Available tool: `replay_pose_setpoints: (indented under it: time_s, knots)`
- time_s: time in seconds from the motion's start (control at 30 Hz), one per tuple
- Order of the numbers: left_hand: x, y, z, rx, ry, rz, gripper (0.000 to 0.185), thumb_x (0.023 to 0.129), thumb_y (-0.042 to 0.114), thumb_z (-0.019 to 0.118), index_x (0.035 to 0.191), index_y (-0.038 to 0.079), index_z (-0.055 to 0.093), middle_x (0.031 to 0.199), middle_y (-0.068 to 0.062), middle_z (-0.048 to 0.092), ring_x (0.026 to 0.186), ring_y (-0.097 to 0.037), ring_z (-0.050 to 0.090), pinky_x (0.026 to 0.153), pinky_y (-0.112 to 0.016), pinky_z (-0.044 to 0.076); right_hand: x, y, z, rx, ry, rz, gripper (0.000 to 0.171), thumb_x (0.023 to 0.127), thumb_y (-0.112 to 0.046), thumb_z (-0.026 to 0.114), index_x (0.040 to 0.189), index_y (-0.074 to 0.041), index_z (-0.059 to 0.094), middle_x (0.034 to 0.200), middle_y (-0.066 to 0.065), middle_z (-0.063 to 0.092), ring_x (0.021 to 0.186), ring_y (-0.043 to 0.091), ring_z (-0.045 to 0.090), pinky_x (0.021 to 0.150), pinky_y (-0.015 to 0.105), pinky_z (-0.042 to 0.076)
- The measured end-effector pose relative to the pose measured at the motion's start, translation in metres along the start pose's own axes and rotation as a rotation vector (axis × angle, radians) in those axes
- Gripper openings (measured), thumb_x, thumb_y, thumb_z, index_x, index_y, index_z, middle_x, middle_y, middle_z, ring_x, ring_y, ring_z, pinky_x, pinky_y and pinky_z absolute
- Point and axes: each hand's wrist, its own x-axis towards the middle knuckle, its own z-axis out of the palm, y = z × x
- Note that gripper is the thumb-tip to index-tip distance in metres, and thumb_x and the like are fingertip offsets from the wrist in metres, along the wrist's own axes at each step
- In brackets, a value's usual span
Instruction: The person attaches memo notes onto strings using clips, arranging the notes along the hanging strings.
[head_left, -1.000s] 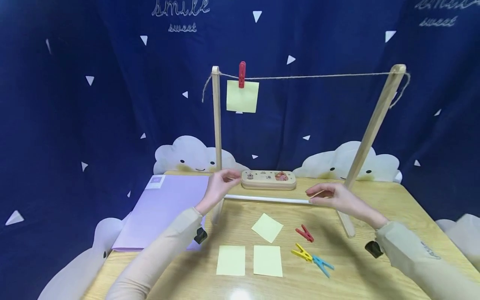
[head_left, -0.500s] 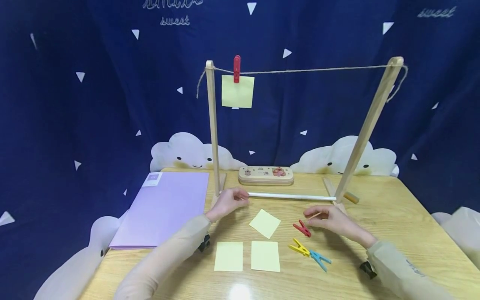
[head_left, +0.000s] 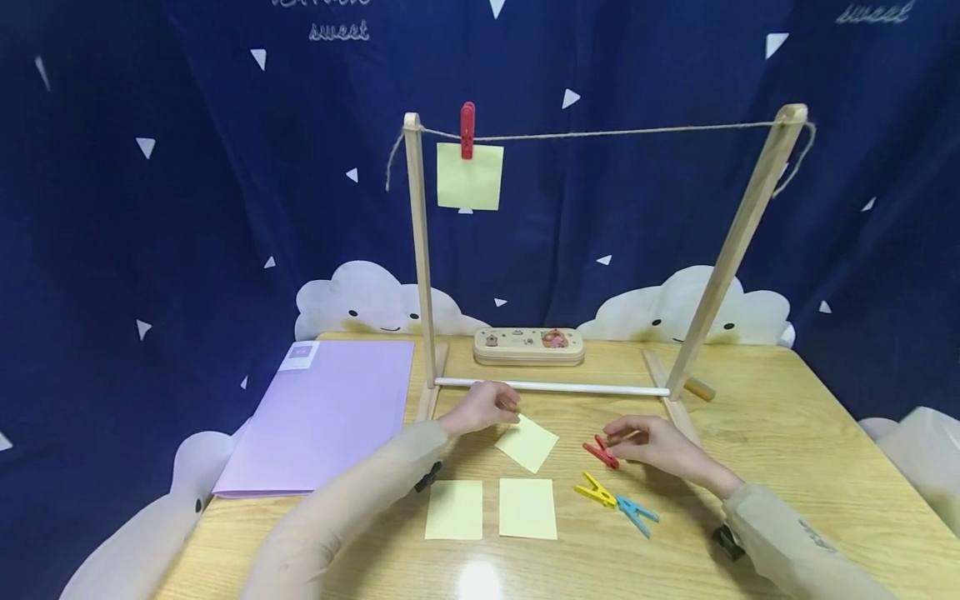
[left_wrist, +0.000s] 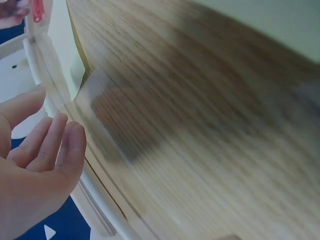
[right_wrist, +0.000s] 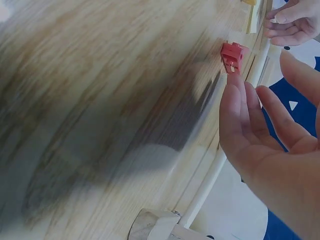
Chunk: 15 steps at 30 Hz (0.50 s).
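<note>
A: Where is the right hand (head_left: 648,440)?
B: Fingers loose, holding nothing, just beside the red clip (head_left: 602,452) lying on the bench (head_left: 795,442).
A: The left hand (head_left: 483,407)?
B: Relaxed, empty, at the tilted yellow note (head_left: 527,443).

- Bright, even overhead light is flooding the head view, leaving a white glare spot on the pale wooden tabletop (head_left: 477,577) near its front edge.
- Soft shadows are falling beneath both forearms.
- Wide-angle distortion is bending the dark blue star-patterned backdrop (head_left: 150,167) and slanting the right wooden post (head_left: 738,242).
- Both wrist views are showing heavy motion blur, the wood grain smearing, with only the fingers staying fairly sharp.
</note>
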Motion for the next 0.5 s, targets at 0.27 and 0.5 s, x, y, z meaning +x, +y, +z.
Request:
replay_pose_setpoints:
  time_s: [0.27,0.5]
  knots:
    - [0.011,-0.001,0.014,0.08,-0.018,-0.039,0.028,0.079,0.001,0.079,0.104,-0.005,0.069,0.096,-0.016,0.074,0.082,-0.016,0.066,0.081,-0.023,0.054,0.0,0.002,0.003,0.004,0.001,0.03,0.039,0.091,-0.023,0.072,0.12,0.002,0.065,0.113,0.017,0.071,0.096,0.011,0.066,0.076,0.019,0.054]
    - [0.015,-0.001,0.019,0.188,0.023,-0.025,0.018,0.077,0.002,0.081,0.092,0.0,0.072,0.084,-0.009,0.073,0.072,-0.008,0.059,0.084,-0.026,0.049,0.001,0.004,0.004,-0.011,0.022,0.001,0.036,0.09,-0.023,0.073,0.117,0.0,0.067,0.109,0.013,0.073,0.093,0.004,0.065,0.078,0.019,0.054]
